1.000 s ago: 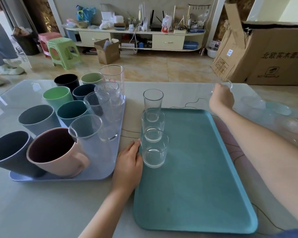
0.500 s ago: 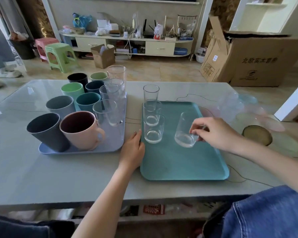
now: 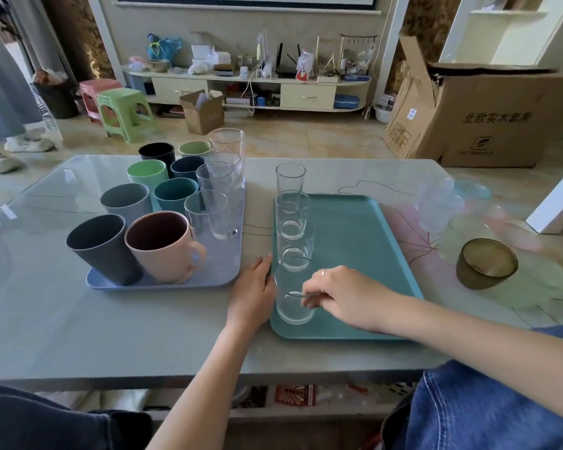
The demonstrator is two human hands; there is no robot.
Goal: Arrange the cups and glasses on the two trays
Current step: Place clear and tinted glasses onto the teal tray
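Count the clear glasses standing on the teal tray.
4, in one row along the teal tray left edge: far end, next, third, and nearest, gripped by the right hand.

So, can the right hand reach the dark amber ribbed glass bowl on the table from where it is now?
Probably yes. The amber bowl stands on bare table to the right of the teal tray, nothing between, but the right hand first must release the clear glass.

Tiled floor, cluttered low cabinet
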